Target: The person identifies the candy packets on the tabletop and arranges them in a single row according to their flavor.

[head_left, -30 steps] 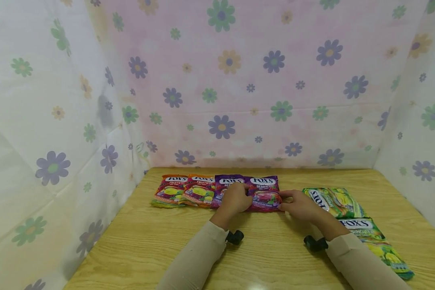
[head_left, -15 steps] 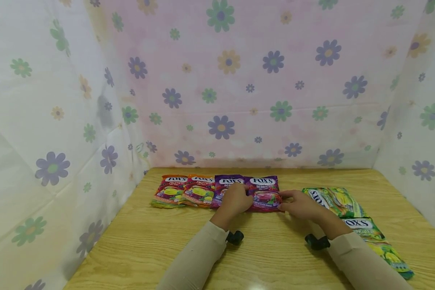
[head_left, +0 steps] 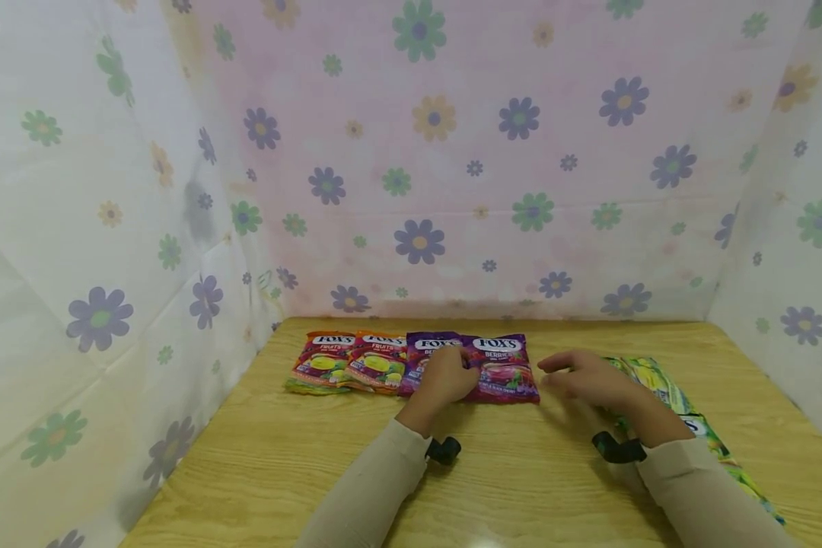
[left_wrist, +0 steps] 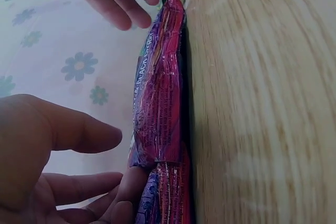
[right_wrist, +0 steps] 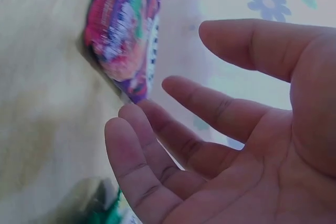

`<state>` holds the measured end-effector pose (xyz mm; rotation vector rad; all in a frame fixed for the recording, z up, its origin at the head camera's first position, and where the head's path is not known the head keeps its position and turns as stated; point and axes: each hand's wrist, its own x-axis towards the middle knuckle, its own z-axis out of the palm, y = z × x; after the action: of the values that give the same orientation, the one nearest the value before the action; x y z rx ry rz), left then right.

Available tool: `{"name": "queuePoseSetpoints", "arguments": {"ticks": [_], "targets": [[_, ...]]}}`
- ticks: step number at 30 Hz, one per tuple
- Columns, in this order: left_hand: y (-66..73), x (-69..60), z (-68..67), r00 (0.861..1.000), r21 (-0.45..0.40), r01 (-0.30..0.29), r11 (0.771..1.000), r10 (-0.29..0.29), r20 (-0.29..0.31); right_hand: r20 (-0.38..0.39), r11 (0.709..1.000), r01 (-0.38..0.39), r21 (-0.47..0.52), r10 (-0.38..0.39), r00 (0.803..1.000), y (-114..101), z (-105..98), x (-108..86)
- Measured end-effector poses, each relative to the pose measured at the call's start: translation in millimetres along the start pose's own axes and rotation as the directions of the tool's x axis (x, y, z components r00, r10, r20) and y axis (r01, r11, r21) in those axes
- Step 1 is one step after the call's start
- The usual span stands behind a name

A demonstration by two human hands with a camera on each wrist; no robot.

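Two purple Fox's Berries candy bags lie overlapping on the table: the right bag [head_left: 505, 371] and the left bag [head_left: 416, 361]. My left hand [head_left: 444, 377] rests where they meet. In the left wrist view, its fingertips touch near the seam below the right bag [left_wrist: 160, 93], while the thumb stays apart. Just right of this bag, my right hand [head_left: 596, 378] hovers with nothing in it. The right wrist view shows the relaxed, spread fingers of this hand [right_wrist: 236, 145] apart from the purple bag [right_wrist: 123, 30].
Two orange Fox's Fruits bags [head_left: 378, 361] continue the row leftward. Green Fox's bags [head_left: 651, 374] lie on the right side of the wooden table [head_left: 507, 479], partly hidden by my right arm. Flower-printed cloth [head_left: 452, 183] surrounds the back and sides.
My right hand has let go of the right purple bag's edge and moved off to the right, its fingers opening. The left hand and the bags have stayed nearly still.
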<state>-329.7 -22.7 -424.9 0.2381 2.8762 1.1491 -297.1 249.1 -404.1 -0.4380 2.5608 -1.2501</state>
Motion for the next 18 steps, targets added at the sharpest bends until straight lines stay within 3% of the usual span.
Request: {"name": "queuePoseSetpoints", "arguments": {"ticks": [5, 11, 18], "targets": [[3.3, -0.4, 1.4, 0.999, -0.023, -0.037, 0.999, 0.036, -0.032, 0.005, 1.0, 0.016, 0.003, -0.016, 1.0, -7.0, -13.4, -8.9], [15.2, -13.8, 8.4, 0.994, -0.083, -0.109, 0.991, 0.109, 0.0, -0.027, 0.999, 0.045, -0.007, -0.045, 0.999, -4.8, -27.0, -17.5], [45.8, -28.4, 28.1, 0.984, -0.134, -0.156, 0.979, 0.165, 0.06, -0.079, 0.997, 0.071, -0.022, -0.073, 0.994, -3.4, -50.9, -32.5]]}}
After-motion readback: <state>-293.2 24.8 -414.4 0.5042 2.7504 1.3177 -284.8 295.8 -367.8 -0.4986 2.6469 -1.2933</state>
